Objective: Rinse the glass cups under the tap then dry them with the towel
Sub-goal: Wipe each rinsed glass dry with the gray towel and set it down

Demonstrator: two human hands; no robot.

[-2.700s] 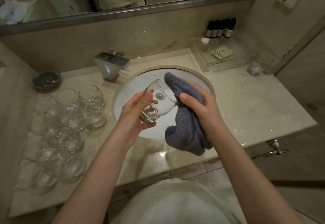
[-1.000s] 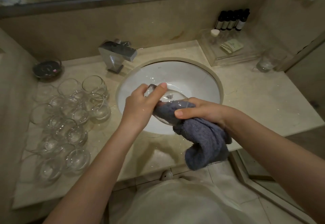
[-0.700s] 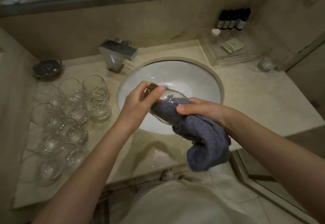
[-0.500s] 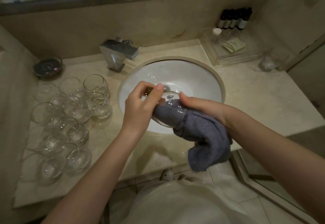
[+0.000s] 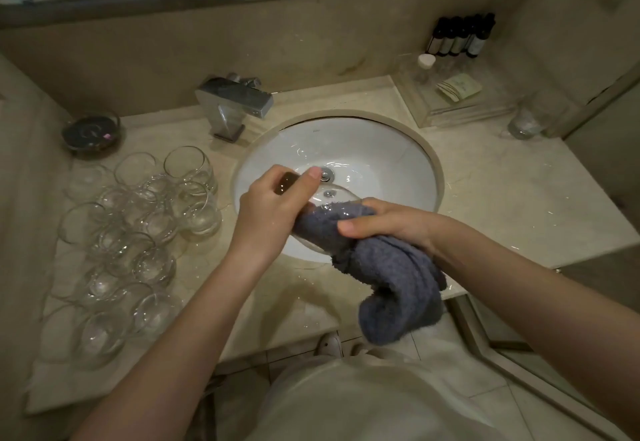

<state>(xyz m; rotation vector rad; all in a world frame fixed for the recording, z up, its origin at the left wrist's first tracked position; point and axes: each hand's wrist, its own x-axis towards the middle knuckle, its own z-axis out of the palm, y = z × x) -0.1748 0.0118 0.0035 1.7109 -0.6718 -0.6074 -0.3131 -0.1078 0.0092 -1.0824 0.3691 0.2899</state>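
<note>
- A clear glass cup [image 5: 322, 203] lies on its side in the air over the front half of the sink [image 5: 398, 170], its base toward the left, its mouth toward the right.
- The left hand [image 5: 270, 208] grips the base end: fingers curl over the top of the glass, thumb tip lies along its upper side near the drain.
- A grey-blue towel [image 5: 388, 274] is stuffed into and wrapped over the mouth end of the cup; the rest hangs down past the front edge of the worktop [image 5: 502, 198].
- The right hand [image 5: 388, 222] pinches the towel against the cup, thumb on the near side, fingers folded over the far side of the cloth.
- The two hands nearly touch across the glass.
- A cluster of more glass cups [image 5: 138, 232] stands on the left part of the worktop, from near the back down to the front edge.
- A square metal tap [image 5: 235, 101] stands at the back left of the sink; no water shows at its spout.
- A dark round dish [image 5: 91, 130] sits in the back left corner.
- A clear tray [image 5: 450, 97] with small dark bottles [image 5: 460, 36] occupies the back right corner, a lone glass [image 5: 523, 125] just beside it.
</note>
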